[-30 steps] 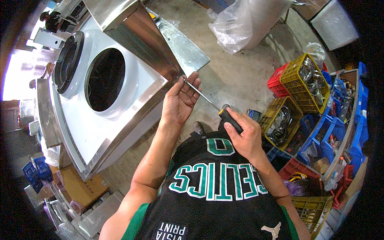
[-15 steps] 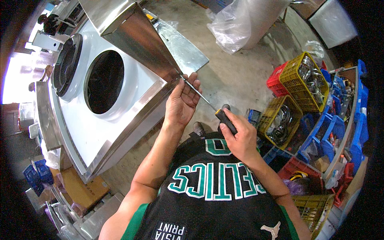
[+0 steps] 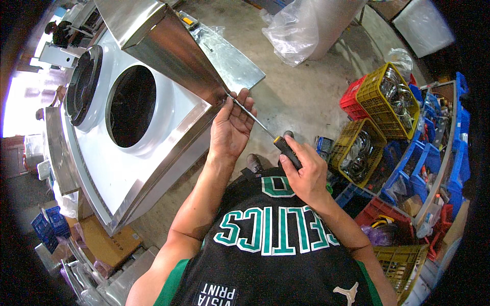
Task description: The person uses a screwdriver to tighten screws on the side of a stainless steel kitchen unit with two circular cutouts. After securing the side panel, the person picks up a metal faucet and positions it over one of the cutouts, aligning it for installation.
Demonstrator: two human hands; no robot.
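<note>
My right hand [image 3: 306,171] is wrapped around the black and yellow handle of a screwdriver [image 3: 287,152]. Its long thin shaft runs up and left to the lower corner of a brushed metal panel [image 3: 178,53]. Around the tip end of the shaft, the thumb and fingers of my left hand [image 3: 232,130] are closed, palm turned up. Whatever screw the tip meets is too small to make out. That panel stands on the edge of a white-topped metal unit [image 3: 168,158], which has a large round opening [image 3: 131,106] and a black ring-shaped part [image 3: 87,85].
Behind the panel lies a flat metal sheet [image 3: 229,61]. Plastic-wrapped material [image 3: 296,33] stands farther back on the concrete floor. To my right are yellow crates [image 3: 380,102] of metal parts, a red crate [image 3: 352,102] and blue bins [image 3: 423,166]. Cardboard [image 3: 109,247] sits at lower left.
Both hands and the screwdriver hold nearly the same place, with the tip still at the panel corner. The view has shifted very slightly.
</note>
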